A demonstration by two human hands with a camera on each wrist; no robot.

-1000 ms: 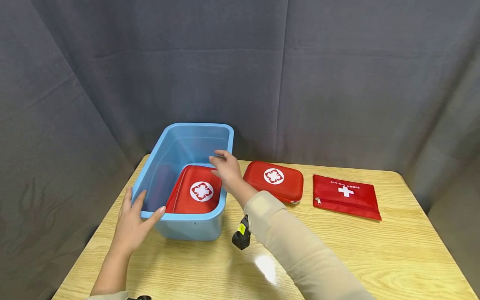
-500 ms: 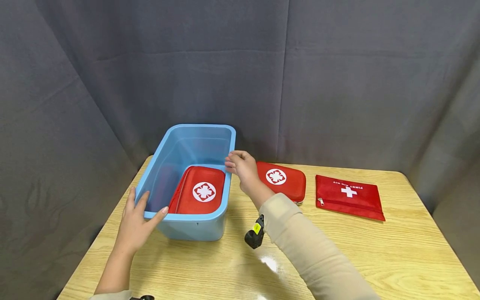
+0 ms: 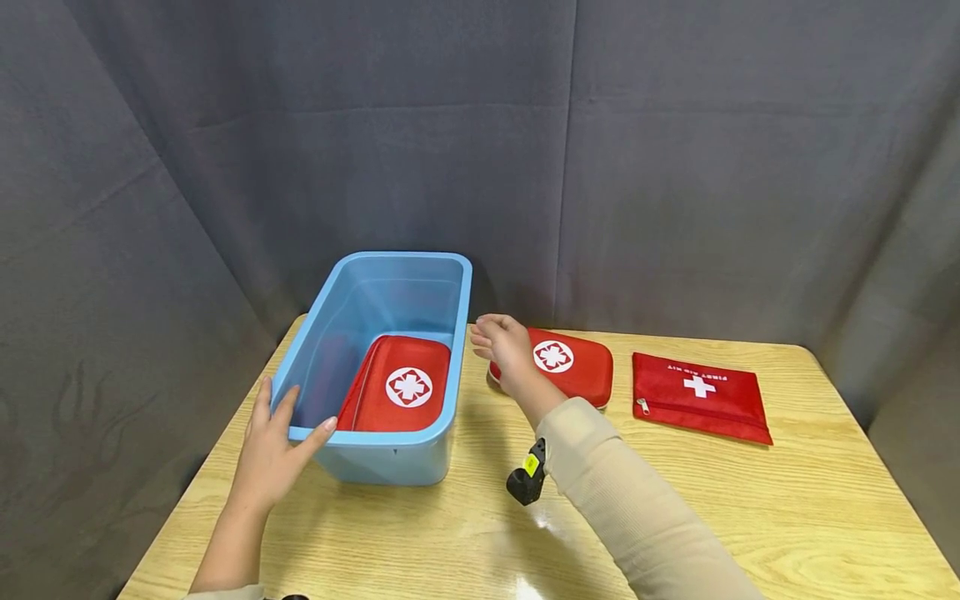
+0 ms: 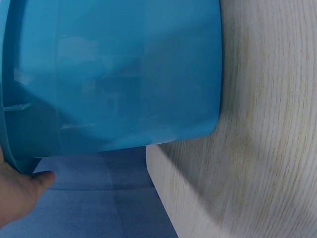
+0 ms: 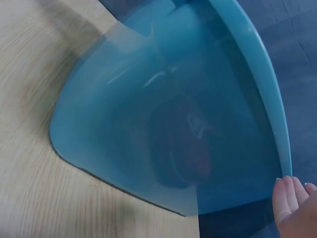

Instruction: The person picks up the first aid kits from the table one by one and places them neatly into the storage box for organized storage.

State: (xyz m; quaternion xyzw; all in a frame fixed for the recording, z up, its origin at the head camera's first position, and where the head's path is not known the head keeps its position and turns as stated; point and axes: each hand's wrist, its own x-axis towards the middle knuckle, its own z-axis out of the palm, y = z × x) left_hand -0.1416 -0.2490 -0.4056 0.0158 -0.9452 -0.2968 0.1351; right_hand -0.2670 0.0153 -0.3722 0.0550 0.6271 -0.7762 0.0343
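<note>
A blue plastic bin [image 3: 401, 461] stands at the left of the table, with a red first aid case [image 3: 401, 379] lying inside it, its white emblem facing up. At the bin's near left corner my left hand [image 3: 262, 458] rests on the rim, fingers spread. In the left wrist view, part of that hand [image 4: 20, 191] shows by the bin's edge. My right hand [image 3: 510, 354] hovers right of the bin, fingers loosely bent and holding nothing. Behind it lies a second red first aid case [image 3: 585, 371], partly hidden by the hand.
A flat red first aid pouch [image 3: 701, 400] with a zip lies farther right on the wooden table [image 3: 817, 500]. Grey curtain [image 3: 675, 167] hangs directly behind the table and along both sides.
My right hand has moved from over the bin's right rim out to the right, toward the second case. The left hand has stayed on the rim. The case in the bin lies as before.
</note>
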